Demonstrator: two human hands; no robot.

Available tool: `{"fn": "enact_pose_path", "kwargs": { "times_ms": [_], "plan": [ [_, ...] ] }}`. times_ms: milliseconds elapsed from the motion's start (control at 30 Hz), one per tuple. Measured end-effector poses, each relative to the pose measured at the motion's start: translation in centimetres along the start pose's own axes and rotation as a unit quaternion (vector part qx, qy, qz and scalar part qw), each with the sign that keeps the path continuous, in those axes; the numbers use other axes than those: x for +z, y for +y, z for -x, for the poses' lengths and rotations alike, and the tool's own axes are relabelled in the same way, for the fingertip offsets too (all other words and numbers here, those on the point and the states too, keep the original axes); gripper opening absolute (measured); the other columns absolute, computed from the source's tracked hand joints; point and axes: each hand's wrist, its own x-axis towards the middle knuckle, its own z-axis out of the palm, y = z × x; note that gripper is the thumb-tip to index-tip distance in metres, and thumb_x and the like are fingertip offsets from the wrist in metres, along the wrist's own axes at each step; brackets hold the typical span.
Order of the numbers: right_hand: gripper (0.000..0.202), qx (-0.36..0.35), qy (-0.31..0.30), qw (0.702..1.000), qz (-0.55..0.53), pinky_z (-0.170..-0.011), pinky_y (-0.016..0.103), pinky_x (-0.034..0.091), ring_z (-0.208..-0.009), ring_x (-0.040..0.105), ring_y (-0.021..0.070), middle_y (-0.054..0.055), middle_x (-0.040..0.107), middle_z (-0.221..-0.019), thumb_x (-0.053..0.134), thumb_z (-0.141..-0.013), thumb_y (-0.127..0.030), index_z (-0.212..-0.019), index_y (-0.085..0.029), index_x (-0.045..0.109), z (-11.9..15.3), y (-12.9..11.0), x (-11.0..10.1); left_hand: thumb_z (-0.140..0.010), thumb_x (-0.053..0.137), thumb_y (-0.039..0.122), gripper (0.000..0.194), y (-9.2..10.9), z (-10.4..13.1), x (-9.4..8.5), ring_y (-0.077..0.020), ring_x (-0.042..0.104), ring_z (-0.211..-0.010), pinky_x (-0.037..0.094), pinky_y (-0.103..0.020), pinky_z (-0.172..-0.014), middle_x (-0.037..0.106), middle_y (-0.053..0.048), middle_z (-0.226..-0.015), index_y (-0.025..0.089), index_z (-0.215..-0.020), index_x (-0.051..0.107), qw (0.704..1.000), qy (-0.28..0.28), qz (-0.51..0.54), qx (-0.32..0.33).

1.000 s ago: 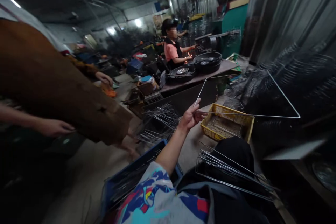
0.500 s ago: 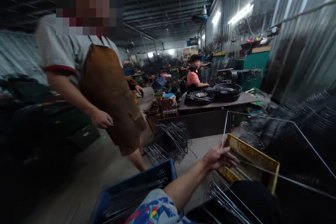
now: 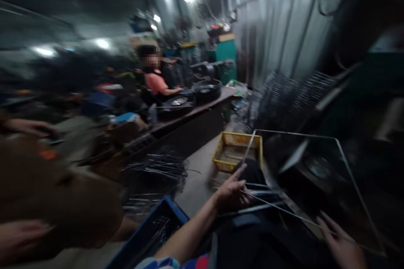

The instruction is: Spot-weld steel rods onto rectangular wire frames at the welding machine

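A bent metal wire frame (image 3: 296, 134), angular with long straight sides, spans the space between my two hands. My left hand (image 3: 232, 191) is closed on its near left corner, with the index finger along the rising side. Low at the right, my right hand (image 3: 342, 241) is closed around the lower side, its fingers blurred by motion. Several straight metal rods (image 3: 263, 208) lie across my dark-clothed lap just below my left hand.
A yellow plastic crate (image 3: 238, 134) stands on the floor ahead. To my left are a blue crate (image 3: 175, 210) with metal pieces and a pile of wire parts (image 3: 158, 168). A person in an apron (image 3: 63, 189) stands close at left; another person (image 3: 158, 84) sits behind a bench (image 3: 189, 128).
My view has swung right, so the apron-wearing person now sits at the left edge. My right hand has come into view on the wire frame. My left hand keeps its hold.
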Motion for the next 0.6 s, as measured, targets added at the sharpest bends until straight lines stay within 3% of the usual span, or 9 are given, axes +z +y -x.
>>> {"fn": "enact_pose_path", "kwargs": {
  "times_ms": [67,167,233,333,433,500,600],
  "plan": [
    [0.051,0.095,-0.036,0.979,-0.174,-0.082,0.038,0.055,-0.110,0.062,0.0316,0.013,0.069,-0.112,0.070,-0.073,-0.058,-0.109,-0.022,0.071,1.9,0.1,-1.1,-0.092,0.056,0.027,0.086,-0.5,0.3,0.1,-0.0198,0.071,-0.058,0.047,-0.019,-0.048,0.076,-0.009,-0.078,0.030,-0.153,-0.005,1.000,0.004,-0.005,-0.025],
    [0.062,0.155,-0.056,0.877,-0.451,-0.082,0.037,0.056,-0.112,0.062,0.0310,0.015,0.065,-0.122,0.058,-0.077,-0.069,-0.108,-0.016,0.070,3.7,-1.8,-2.8,-0.093,0.053,0.027,0.087,-1.1,0.8,0.5,-0.0201,0.071,-0.060,0.049,-0.020,-0.049,0.076,-0.009,-0.080,0.029,-0.152,-0.011,0.998,0.002,-0.032,-0.062],
    [0.068,0.174,-0.053,0.837,-0.516,-0.074,0.033,0.058,-0.106,0.066,0.0297,0.017,0.066,-0.119,0.050,-0.078,-0.075,-0.102,-0.015,0.072,4.7,-3.3,-4.2,-0.093,0.053,0.027,0.089,-1.6,1.3,0.7,-0.0202,0.071,-0.060,0.050,-0.021,-0.049,0.076,-0.010,-0.081,0.029,-0.151,-0.014,0.996,0.005,-0.050,-0.075],
    [0.055,0.162,-0.032,0.858,-0.487,-0.059,0.023,0.056,-0.087,0.070,0.0231,0.015,0.069,-0.113,0.067,-0.073,-0.064,-0.100,-0.017,0.073,6.4,-4.6,-6.2,-0.092,0.055,0.027,0.092,-2.4,2.2,0.4,-0.0204,0.071,-0.059,0.049,-0.022,-0.049,0.075,-0.011,-0.079,0.028,-0.150,-0.017,0.994,0.009,-0.067,-0.084],
    [0.048,0.147,-0.032,0.906,-0.396,-0.038,0.014,0.041,-0.051,0.057,0.0095,0.006,0.071,-0.077,0.082,-0.066,-0.042,-0.106,-0.018,0.072,8.1,-5.0,-7.4,-0.091,0.058,0.026,0.093,-2.6,3.2,-0.4,-0.0207,0.072,-0.065,0.051,-0.023,-0.054,0.075,-0.011,-0.082,0.030,-0.151,-0.012,0.993,0.007,-0.067,-0.101],
    [0.053,0.145,-0.044,0.923,-0.354,-0.033,0.014,0.029,-0.039,0.041,0.0056,-0.002,0.057,-0.053,0.082,-0.067,-0.041,-0.112,-0.017,0.070,9.1,-4.9,-7.6,-0.087,0.064,0.022,0.095,-2.1,3.3,-1.0,-0.0231,0.073,-0.079,0.054,-0.026,-0.063,0.074,-0.014,-0.094,0.029,-0.153,-0.003,0.993,0.008,-0.061,-0.104],
    [0.058,0.145,-0.058,0.935,-0.318,-0.032,0.016,0.025,-0.036,0.033,0.0057,-0.005,0.046,-0.045,0.080,-0.067,-0.046,-0.116,-0.017,0.070,10.6,-4.9,-7.2,-0.079,0.071,0.019,0.088,0.0,1.9,-1.6,-0.0266,0.071,-0.093,0.055,-0.030,-0.073,0.069,-0.019,-0.114,0.023,-0.151,0.021,0.996,0.035,-0.033,-0.069]
  ]
}}
